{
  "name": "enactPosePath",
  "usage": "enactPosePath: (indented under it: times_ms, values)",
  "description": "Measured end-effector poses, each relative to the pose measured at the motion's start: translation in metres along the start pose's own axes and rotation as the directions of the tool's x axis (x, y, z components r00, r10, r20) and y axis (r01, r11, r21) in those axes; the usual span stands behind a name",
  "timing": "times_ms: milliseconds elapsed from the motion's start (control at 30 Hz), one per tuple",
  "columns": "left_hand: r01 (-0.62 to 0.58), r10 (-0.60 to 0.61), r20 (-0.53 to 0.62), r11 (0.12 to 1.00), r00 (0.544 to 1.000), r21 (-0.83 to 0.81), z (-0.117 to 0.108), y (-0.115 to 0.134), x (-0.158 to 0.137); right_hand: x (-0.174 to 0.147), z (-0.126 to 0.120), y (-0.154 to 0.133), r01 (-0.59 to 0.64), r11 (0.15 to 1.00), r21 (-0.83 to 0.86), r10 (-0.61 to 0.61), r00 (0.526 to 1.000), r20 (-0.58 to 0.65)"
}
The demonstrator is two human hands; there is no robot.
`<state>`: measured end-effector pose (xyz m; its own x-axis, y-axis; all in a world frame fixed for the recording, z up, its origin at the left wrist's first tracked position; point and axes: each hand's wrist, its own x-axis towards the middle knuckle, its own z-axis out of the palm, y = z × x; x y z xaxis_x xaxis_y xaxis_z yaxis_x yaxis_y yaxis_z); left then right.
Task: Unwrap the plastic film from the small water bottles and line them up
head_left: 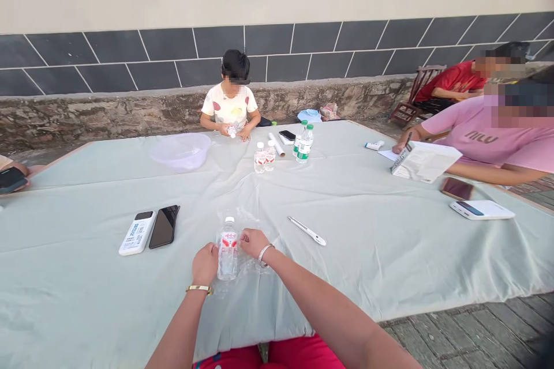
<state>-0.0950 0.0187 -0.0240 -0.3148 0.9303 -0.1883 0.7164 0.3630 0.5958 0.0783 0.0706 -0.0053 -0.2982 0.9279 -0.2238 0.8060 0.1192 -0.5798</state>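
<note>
A clear plastic bottle with a white cap and a red and white label is in front of me, its cap pointing away. Thin clear plastic film spreads crumpled under and around it. Close against the bottle's left side is my left hand, fingers curled; what they hold is hidden. My right hand, wearing a bracelet, is pinched closed at the film just right of the label. To the right lies a white pen-shaped cutter.
A power bank and a black phone lie to the left. Farther back are a translucent basin, two small bottles, two green-capped bottles and a white roll. Co-workers sit around the cloth-covered table; one handles a bottle, another writes.
</note>
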Motion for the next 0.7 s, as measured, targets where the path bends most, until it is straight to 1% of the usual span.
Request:
enactPosePath:
  times_ms: [133, 267, 300, 367, 433, 467, 500, 567, 600, 633, 667, 700]
  values:
    - [-0.034, 0.025, -0.064, 0.988, 0.998, -0.15, 0.013, -0.004, -0.005, 0.006, 0.018, -0.014, -0.095, 0.973, 0.211, 0.095, 0.995, 0.007]
    - [-0.11, 0.073, -0.153, 0.961, 0.986, -0.253, 0.017, -0.002, -0.012, 0.008, 0.027, -0.017, -0.173, 0.894, 0.413, 0.162, 0.985, 0.062]
    - [-0.112, 0.067, -0.168, 0.954, 0.983, -0.278, 0.016, -0.003, -0.013, 0.007, 0.028, -0.015, -0.206, 0.852, 0.481, 0.182, 0.979, 0.095]
    - [-0.086, 0.017, -0.206, 0.94, 0.978, -0.332, 0.012, -0.013, -0.013, 0.0, 0.027, -0.005, -0.29, 0.713, 0.638, 0.202, 0.957, 0.21]
    - [-0.03, -0.057, -0.229, 0.933, 0.972, -0.358, 0.006, -0.029, -0.013, -0.011, 0.021, 0.008, -0.36, 0.542, 0.759, 0.154, 0.931, 0.331]
    - [0.004, -0.086, -0.222, 0.938, 0.971, -0.347, 0.003, -0.039, -0.013, -0.018, 0.016, 0.016, -0.372, 0.473, 0.799, 0.115, 0.925, 0.362]
    - [0.028, -0.098, -0.2, 0.946, 0.975, -0.322, -0.001, -0.048, -0.013, -0.024, 0.009, 0.023, -0.363, 0.421, 0.831, 0.075, 0.927, 0.367]
    - [0.017, -0.053, -0.125, 0.963, 0.991, -0.268, -0.009, -0.064, -0.015, -0.032, -0.01, 0.037, -0.288, 0.365, 0.885, 0.013, 0.953, 0.304]
    - [-0.014, -0.008, -0.085, 0.967, 0.996, -0.254, -0.012, -0.07, -0.017, -0.033, -0.021, 0.043, -0.22, 0.36, 0.907, -0.007, 0.971, 0.238]
    - [-0.045, 0.034, -0.047, 0.968, 0.998, -0.248, -0.015, -0.074, -0.019, -0.03, -0.032, 0.048, -0.133, 0.371, 0.919, -0.016, 0.989, 0.149]
    - [-0.063, 0.062, -0.013, 0.968, 0.998, -0.244, -0.017, -0.076, -0.021, -0.026, -0.043, 0.053, -0.036, 0.405, 0.914, -0.005, 0.999, 0.042]
    - [-0.058, 0.064, 0.016, 0.97, 0.998, -0.236, -0.018, -0.077, -0.024, -0.019, -0.053, 0.057, 0.058, 0.466, 0.883, 0.024, 0.997, -0.079]
